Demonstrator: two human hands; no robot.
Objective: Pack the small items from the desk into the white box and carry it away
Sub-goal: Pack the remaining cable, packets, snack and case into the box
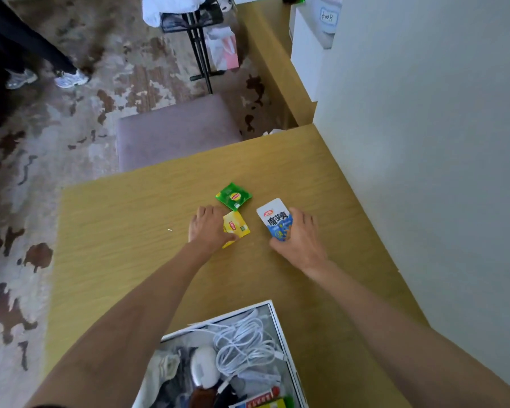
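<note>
At the bottom centre of the frame, the white box [278, 326] sits open on the wooden desk [124, 248], between the person's two forearms. Inside it lie a coiled white cable [245, 344], a rounded white device [204, 370], some dark things that are too blurred to name, and a red and yellow packet [265, 401] at the lower edge.

Further up, near the middle of the frame, both hands are on the desk top. The left hand [207, 228] covers the left part of a yellow tea packet [239, 226], with its fingers bent over the packet and its thumb along the lower edge, pinching it. The right hand [302, 238] curls around the right side and lower end of a blue and white snack packet [275, 219], tilting it up off the wood. A green tea packet [233, 196] lies flat just above the yellow one, and neither hand touches it.

Beyond the desk's far edge stands a mauve stool [174, 134] on patterned carpet. At the upper left are another person's legs and pale sneakers [71, 78].
</note>
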